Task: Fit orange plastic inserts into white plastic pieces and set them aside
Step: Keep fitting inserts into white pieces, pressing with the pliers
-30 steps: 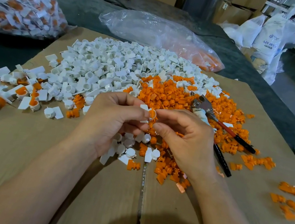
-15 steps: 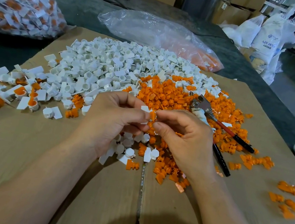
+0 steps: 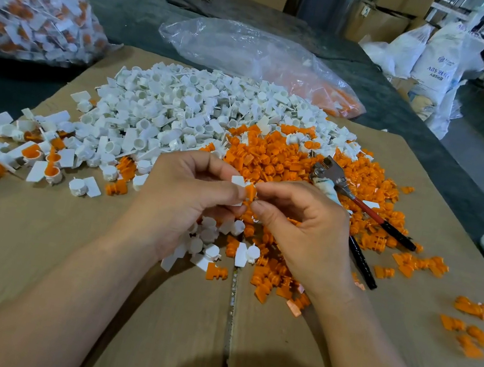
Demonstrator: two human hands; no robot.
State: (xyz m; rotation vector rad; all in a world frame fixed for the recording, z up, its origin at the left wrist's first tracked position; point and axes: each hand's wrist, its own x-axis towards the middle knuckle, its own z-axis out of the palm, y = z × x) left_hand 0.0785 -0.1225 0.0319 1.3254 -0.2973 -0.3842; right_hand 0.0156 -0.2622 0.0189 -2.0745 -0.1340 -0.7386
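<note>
Head view: plain cardboard (image 3: pixel 32 244) shows along the near edge and the near-left corner, on both sides of the forearms. Over the middle, the left hand (image 3: pixel 186 199) pinches a white piece (image 3: pixel 238 181) and the right hand (image 3: pixel 301 225) pinches an orange insert (image 3: pixel 250 191) against it (fingertips hide how deep it sits). The white pile (image 3: pixel 182 109) reaches the far edge, with the orange pile (image 3: pixel 270 159) touching its right side. Pliers (image 3: pixel 359 200) lie on the orange pile beside the right hand. Assembled pieces (image 3: pixel 46 160) lie near the left edge.

In the upper right of the frame, a white sack (image 3: pixel 440 61) bears blue print reading "ABS" followed by letters like "RES"; the smaller line beneath is too blurred to read.
</note>
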